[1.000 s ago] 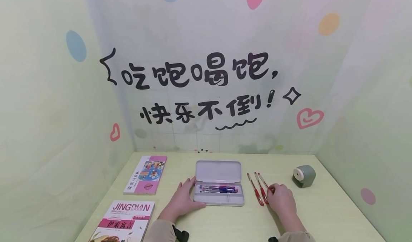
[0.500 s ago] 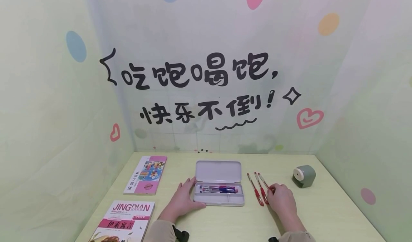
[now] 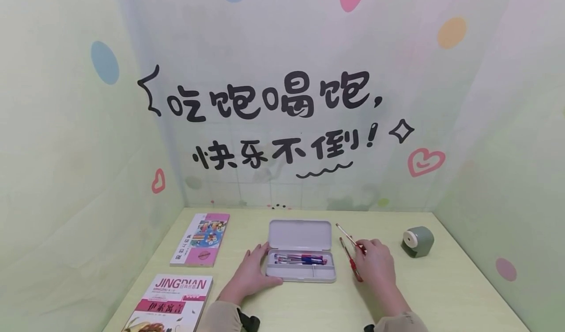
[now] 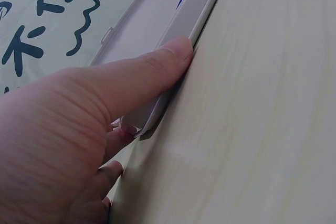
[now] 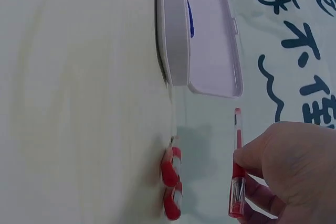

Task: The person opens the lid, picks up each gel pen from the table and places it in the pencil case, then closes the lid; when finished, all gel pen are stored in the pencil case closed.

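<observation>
An open white pencil case (image 3: 300, 235) lies with its lid folded back, several pens (image 3: 301, 259) in its rear compartment. At its left end my left hand (image 3: 251, 275) holds it, thumb (image 4: 152, 69) on the front wall and fingers along the side. My right hand (image 3: 376, 266) pinches a red gel pen (image 5: 238, 187) between thumb and fingers, the pen's slim clear end slanting up toward the back left. Below that hand, two more red pens (image 5: 171, 166) lie on the table, partly covered by it in the head view.
A grey-green pencil sharpener (image 3: 418, 242) stands at the table's back right. On the left lie two books, a pink and white one (image 3: 200, 240) behind and another (image 3: 169, 302) nearer. Patterned walls (image 3: 282, 190) enclose the table.
My right hand has picked up one red pen and moved slightly left and back with it, passing over the other two. My left hand stays at the pencil case.
</observation>
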`<state>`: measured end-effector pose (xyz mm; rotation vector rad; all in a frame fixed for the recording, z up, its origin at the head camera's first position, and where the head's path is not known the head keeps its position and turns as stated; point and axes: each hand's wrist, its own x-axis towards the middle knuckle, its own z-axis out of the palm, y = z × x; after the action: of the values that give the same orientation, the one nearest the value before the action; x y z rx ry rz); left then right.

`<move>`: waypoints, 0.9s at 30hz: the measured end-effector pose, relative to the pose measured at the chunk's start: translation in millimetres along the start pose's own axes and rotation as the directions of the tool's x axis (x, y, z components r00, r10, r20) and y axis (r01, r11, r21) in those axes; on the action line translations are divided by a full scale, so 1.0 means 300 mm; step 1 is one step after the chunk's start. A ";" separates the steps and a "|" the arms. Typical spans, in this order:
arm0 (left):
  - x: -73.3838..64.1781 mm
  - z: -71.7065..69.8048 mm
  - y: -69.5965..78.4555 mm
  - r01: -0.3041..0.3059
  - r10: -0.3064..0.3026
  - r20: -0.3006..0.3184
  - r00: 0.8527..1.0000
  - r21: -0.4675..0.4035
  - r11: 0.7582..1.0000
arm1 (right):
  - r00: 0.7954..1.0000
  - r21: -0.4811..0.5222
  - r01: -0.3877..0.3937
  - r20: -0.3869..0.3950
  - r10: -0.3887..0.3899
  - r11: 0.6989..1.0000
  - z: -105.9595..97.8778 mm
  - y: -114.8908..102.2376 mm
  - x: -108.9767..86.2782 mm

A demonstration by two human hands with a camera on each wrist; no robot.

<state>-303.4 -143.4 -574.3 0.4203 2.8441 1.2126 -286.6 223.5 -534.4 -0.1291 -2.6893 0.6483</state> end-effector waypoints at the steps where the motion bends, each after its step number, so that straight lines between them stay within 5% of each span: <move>1: 0.000 -0.001 0.001 -0.001 0.001 -0.001 1.000 0.000 1.000 | 1.000 0.007 0.018 -0.011 -0.018 1.000 0.006 -0.014 0.001; 10: 0.001 -0.001 0.004 0.011 -0.011 0.004 1.000 -0.007 1.000 | 0.978 0.011 0.190 -0.084 -0.188 0.982 0.069 -0.141 -0.008; 18: 0.001 -0.001 0.002 0.021 -0.021 -0.001 1.000 -0.002 1.000 | 0.943 -0.084 0.331 -0.004 -0.332 0.940 0.119 -0.259 -0.019; 27: -0.007 -0.002 0.009 0.049 -0.048 0.009 0.999 -0.019 0.999 | 0.935 -0.121 0.350 0.103 -0.339 0.929 0.162 -0.334 -0.047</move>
<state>-300.8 -142.7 -572.0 0.3526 2.8155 1.2263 -291.8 111.4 -533.4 0.3361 -2.7344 0.3657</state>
